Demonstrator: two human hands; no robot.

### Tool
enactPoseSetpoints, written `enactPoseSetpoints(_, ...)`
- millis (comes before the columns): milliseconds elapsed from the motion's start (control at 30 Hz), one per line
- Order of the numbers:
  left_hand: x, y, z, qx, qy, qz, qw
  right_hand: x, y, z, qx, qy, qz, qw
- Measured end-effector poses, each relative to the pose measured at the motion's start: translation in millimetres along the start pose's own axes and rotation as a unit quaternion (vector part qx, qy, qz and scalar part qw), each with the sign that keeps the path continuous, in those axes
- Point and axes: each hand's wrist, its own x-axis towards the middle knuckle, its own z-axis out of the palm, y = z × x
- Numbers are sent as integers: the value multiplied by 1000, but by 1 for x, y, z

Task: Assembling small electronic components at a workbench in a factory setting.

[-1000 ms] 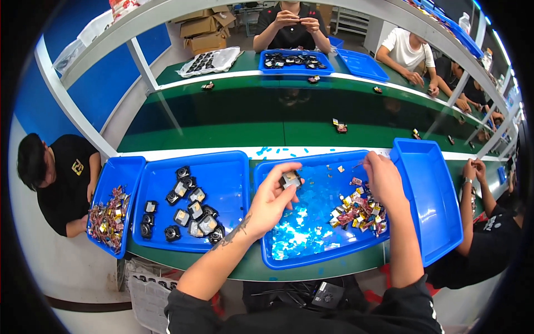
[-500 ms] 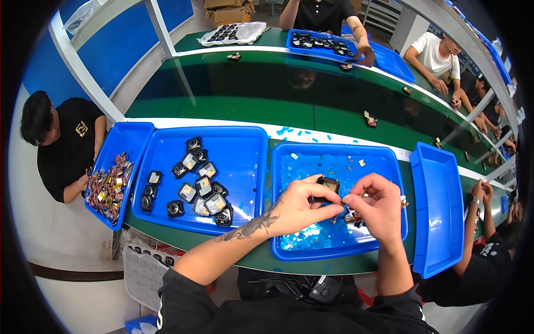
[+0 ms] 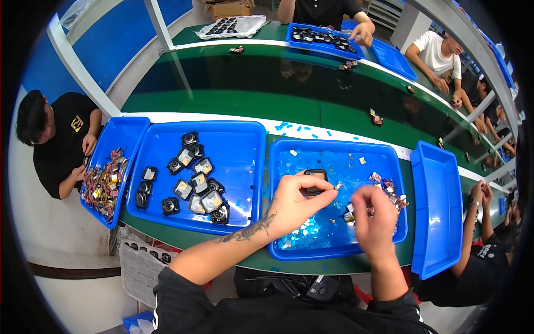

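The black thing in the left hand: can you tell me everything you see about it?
The black casing looks like hard plastic, boxy with rounded corners and a raised rim along its far side. The left hand grips it above the blue tray and hides its nearer part. Finer details are too small to make out.

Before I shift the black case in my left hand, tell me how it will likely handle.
The black case looks stiff: its squared frame shows no sag in the left hand. It's probably light, since one hand holds it. Its boxy outline suggests it might slide rather than roll.
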Motion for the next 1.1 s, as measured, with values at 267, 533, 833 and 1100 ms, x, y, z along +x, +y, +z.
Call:
enactPoseSetpoints(267, -1, 1, -4, -175, -133, -107, 970, 3, 17, 8, 417, -102, 103, 897)
enactPoseSetpoints(533, -3, -1, 1, 102, -8, 76, 992, -1, 15, 2, 447, 11, 104, 889)
enactPoseSetpoints(833, -5, -3, 1, -119, -82, 18, 989, 10, -5, -1, 179, -67, 60, 980)
enactPoseSetpoints(1100, -6, -1, 2, -147, -95, -3, 985, 13, -28, 4, 74, 20, 68, 995)
